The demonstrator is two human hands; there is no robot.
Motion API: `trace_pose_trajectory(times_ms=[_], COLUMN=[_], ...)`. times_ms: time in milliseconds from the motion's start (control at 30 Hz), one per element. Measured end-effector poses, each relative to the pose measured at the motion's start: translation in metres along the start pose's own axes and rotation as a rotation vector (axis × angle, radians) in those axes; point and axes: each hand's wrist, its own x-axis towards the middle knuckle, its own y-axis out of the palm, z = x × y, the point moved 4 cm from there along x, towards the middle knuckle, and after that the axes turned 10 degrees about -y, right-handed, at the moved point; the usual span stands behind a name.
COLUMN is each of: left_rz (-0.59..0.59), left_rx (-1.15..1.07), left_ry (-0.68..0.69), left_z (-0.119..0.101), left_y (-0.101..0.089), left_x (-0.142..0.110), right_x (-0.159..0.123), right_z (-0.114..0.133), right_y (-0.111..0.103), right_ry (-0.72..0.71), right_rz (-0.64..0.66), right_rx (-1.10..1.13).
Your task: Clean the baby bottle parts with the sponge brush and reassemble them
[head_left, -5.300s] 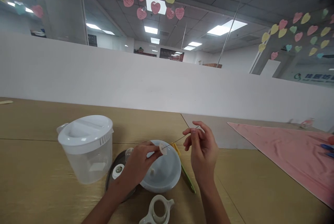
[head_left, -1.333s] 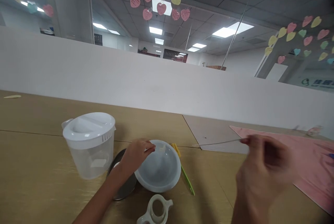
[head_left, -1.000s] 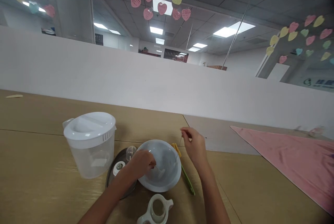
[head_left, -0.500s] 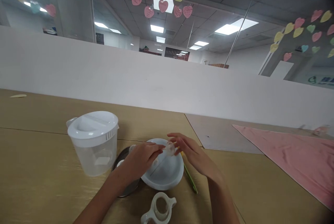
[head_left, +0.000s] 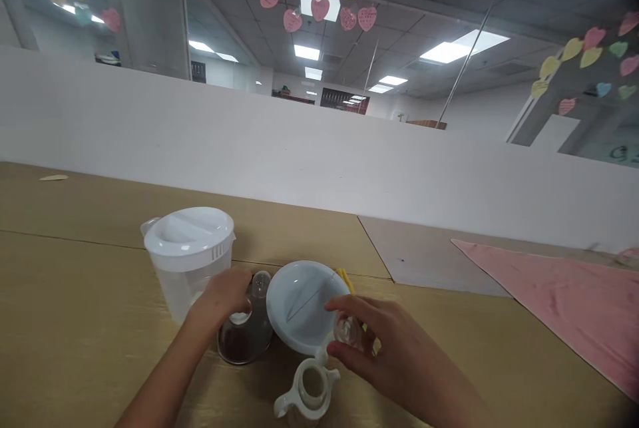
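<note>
My right hand (head_left: 372,338) holds a small clear plastic container (head_left: 347,329) between thumb and fingers, just past the near right rim of a pale blue-white bowl (head_left: 282,281). My left hand (head_left: 222,295) reaches over a dark oval tray (head_left: 244,345), its fingers curled at a white round piece (head_left: 240,317) that they partly hide. Beside those fingers on the tray stands a clear, round-topped piece (head_left: 260,283). A thin straight line crosses the inside of the bowl; I cannot tell what it is. Nearest to me lies a white ring-shaped piece with two side handles (head_left: 299,391).
A clear pitcher with a white lid (head_left: 190,235) stands behind my left hand. A yellow handle end (head_left: 344,278) shows behind the bowl. To the right a pink cloth (head_left: 549,295) covers part of the table. A white low wall (head_left: 299,155) runs along the back.
My hands have moved apart: the left from above the bowl to the tray, the right nearer to me with the clear container. The view has shifted slightly.
</note>
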Motion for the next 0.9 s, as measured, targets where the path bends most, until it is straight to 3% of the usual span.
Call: trace_pose_trajectory(times_ms=[100,233,500,633,767,900], left_rz=[0.024,0.011,-0.072,-0.111,-0.085,-0.095], left_rx=[0.117,0.131,0.123,0.097,-0.107,-0.201], left_ry=[-0.091,-0.113,-0.051,0.029,0.226,0.307], left_z=[-0.003,-0.012,-0.015,-0.017,-0.025,-0.036], left_y=[0.008,0.012,-0.013,-0.02,-0.024,-0.031], left_x=[0.008,0.009,-0.009,-0.018,-0.026,-0.03], right_x=[-0.002,-0.005,-0.005,0.001,0.002,0.004], right_z=[0.0,0.0,0.005,0.005,0.004,-0.001], right_y=[0.002,0.001,-0.002,0.005,0.011,0.019], right_ry=[-0.016,-0.027,-0.039,-0.032,-0.027,0.02], right_rz=[0.016,0.022,0.022,0.066,0.107,0.24], right_rx=[-0.042,-0.043,-0.049,-0.078,-0.12,-0.139])
